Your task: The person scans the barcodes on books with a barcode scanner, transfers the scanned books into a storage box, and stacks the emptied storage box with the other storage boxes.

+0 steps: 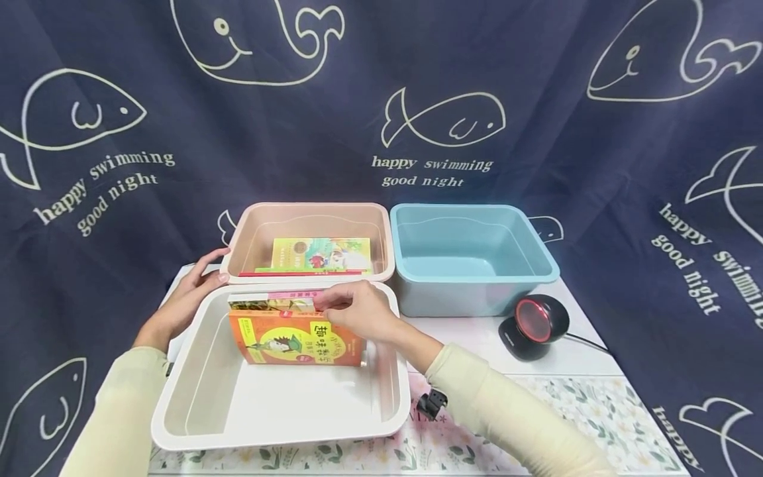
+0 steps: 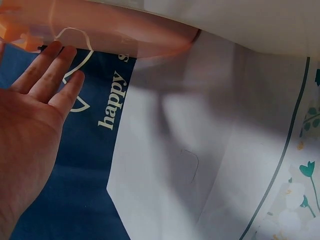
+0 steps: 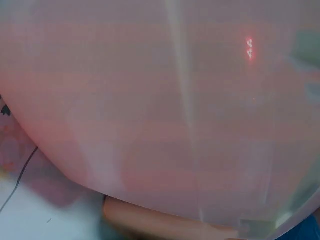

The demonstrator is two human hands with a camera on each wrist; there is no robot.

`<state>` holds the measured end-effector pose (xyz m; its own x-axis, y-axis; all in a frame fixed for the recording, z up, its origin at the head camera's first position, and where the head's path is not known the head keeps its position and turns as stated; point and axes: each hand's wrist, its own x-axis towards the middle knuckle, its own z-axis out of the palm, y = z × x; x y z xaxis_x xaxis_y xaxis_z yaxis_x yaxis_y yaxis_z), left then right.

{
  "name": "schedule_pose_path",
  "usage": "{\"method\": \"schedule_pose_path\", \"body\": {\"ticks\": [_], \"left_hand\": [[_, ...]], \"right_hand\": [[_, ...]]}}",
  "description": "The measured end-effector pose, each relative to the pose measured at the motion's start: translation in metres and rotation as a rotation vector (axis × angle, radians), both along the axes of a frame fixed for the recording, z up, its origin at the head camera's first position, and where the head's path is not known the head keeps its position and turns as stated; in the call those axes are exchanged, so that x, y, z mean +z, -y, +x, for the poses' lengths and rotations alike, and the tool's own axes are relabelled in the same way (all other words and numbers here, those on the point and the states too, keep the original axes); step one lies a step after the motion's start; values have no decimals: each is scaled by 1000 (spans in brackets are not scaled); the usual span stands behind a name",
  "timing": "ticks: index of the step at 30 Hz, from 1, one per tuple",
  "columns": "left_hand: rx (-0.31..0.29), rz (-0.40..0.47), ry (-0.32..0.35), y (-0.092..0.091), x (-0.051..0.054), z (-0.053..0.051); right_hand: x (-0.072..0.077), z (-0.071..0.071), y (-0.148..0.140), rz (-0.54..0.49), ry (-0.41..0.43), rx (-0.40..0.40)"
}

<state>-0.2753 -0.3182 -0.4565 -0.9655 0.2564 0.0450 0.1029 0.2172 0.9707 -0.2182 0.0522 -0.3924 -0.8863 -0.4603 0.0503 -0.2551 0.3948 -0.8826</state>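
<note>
In the head view, my right hand (image 1: 360, 310) reaches into the white bin (image 1: 280, 440) and pinches the top edge of a pink-and-white book (image 1: 271, 302). An orange book (image 1: 295, 339) with a cartoon cover stands on its long edge in front of it. My left hand (image 1: 179, 301) rests at the near left corner of the pink bin (image 1: 316, 211), its fingers extended. The left wrist view shows the left hand (image 2: 30, 115) with straight fingers by that bin's side (image 2: 135, 37). The pale bin wall (image 3: 125, 110) fills most of the right wrist view, which hides the right hand.
Inside the pink bin lies a yellow picture book (image 1: 322, 254) beside thin red and green book edges. A blue bin (image 1: 459, 298) stands at the back right. Right of it sits a black round device (image 1: 533, 324) with a red ring and a cable. A dark curtain (image 1: 334, 146) hangs behind.
</note>
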Motion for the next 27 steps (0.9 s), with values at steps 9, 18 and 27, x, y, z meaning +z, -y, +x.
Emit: {"method": "schedule_pose_path", "body": {"ticks": [9,18,27], "left_hand": [[-1,-17,1,1,1,0],[6,-6,-10,2,2,1],[23,-65,-9,2,3,2]], "right_hand": [[-1,-1,-3,112,15,-10],[-3,-4,4,196,-13,33],[-8,-5,6,204,-35,26]]}}
